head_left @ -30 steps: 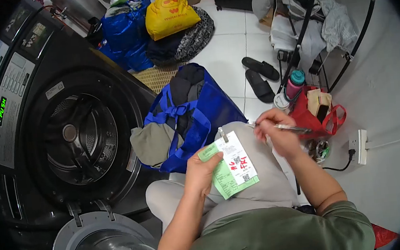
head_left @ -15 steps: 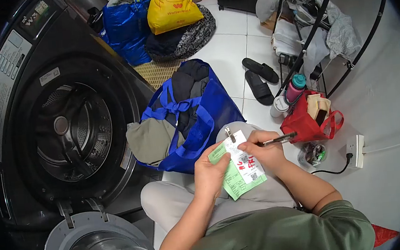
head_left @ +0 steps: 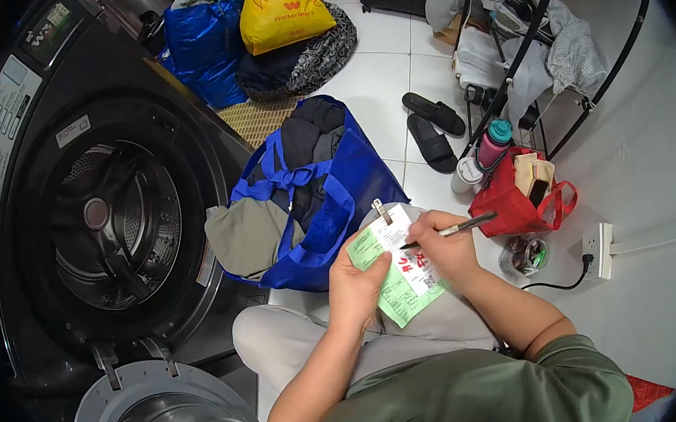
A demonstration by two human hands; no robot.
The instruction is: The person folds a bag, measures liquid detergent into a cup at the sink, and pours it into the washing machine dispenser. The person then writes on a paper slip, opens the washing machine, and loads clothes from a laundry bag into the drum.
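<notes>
My left hand (head_left: 358, 283) is closed on a green form (head_left: 398, 302) and a white slip (head_left: 393, 235), its thumb pressing on their left side. A metal clip (head_left: 382, 209) joins the papers at the top. Red handwriting and a printed code show on the slip. Closed around a pen (head_left: 468, 224), my right hand (head_left: 447, 254) rests over the slip's right side and covers part of it. The pen's tip points at the paper near my left thumb. Both papers lie above my knee.
On the left stands a front-loading washing machine (head_left: 106, 223) with its round door (head_left: 179, 418) swung open. A blue bag (head_left: 367, 176) full of clothes sits before me. Black slippers (head_left: 433, 140), a red bag (head_left: 506, 204), a jar (head_left: 525, 256) and a power outlet (head_left: 599, 251) are on the right.
The pen has swung round so that its tip now meets the slip. My right hand has shifted slightly, covering more of the red writing. The view has moved a little.
</notes>
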